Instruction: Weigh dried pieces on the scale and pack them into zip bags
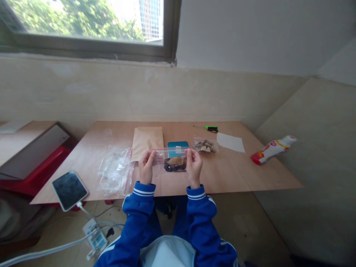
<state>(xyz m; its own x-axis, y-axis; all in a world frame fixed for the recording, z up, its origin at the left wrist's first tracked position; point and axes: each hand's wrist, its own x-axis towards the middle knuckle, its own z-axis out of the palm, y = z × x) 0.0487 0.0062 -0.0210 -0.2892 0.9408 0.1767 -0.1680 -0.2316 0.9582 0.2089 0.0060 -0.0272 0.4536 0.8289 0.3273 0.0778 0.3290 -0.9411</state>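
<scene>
A clear zip bag (159,167) with brown and dark dried pieces (176,163) at its bottom is stretched between my hands above the table. My left hand (146,166) pinches its top left corner, and my right hand (194,167) pinches the top right corner. Behind the bag lies a teal flat device (178,145), partly hidden by it. To the right is a second clear bag (205,145) of grey-brown pieces. A brown paper sheet or envelope (147,137) lies behind my left hand, beside a pile of clear empty zip bags (115,170).
A screwdriver (210,128) and white paper (230,142) lie at the back right. A red-and-white bottle (274,150) stands by the table's right edge. A tablet (70,190) with a plugged-in cable overhangs the front left edge. A power strip (96,237) hangs below.
</scene>
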